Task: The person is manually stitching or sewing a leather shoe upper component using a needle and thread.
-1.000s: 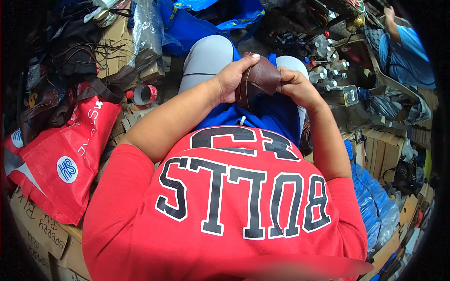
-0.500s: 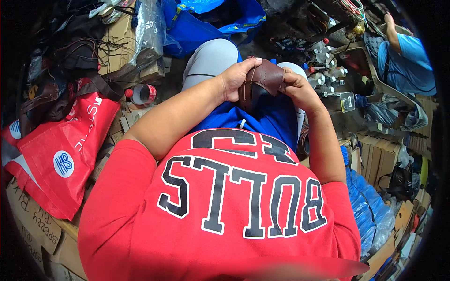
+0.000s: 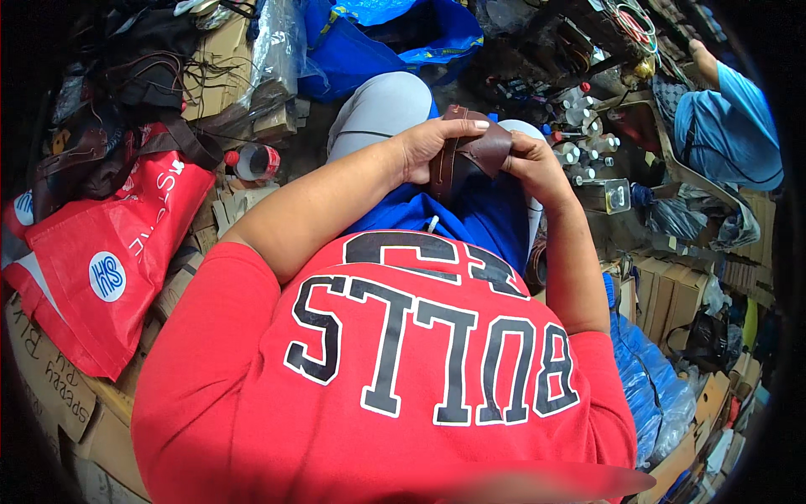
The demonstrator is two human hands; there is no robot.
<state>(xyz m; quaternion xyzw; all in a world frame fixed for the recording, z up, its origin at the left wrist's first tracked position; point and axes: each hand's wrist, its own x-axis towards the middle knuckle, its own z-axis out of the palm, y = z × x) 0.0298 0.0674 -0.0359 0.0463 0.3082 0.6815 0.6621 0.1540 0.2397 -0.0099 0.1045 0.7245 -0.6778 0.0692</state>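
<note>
Between my two hands, above my lap, is a brown leather piece (image 3: 485, 153) that looks like a shoe upper, with a row of holes and a thin thread along its edge. My left hand (image 3: 426, 149) is closed on its left side, the thumb lying straight across the top. On the right edge, my right hand (image 3: 539, 170) pinches the leather between thumb and bent fingers. The undersides of both grips are hidden. Similar dark leather pieces with loose threads (image 3: 92, 160) lie at the far left.
A red bag (image 3: 126, 252) and a red-capped bottle (image 3: 253, 161) are to my left. An open blue bag (image 3: 395, 50) lies ahead. Several small bottles (image 3: 588, 134) stand at the right, near another person's blue clothing (image 3: 722, 134). Cardboard boxes (image 3: 672, 290) and blue plastic (image 3: 646, 370) sit nearer.
The leather has turned slightly in my hands. My left thumb reaches farther across its top, and my right fingers have shifted a little on the edge.
</note>
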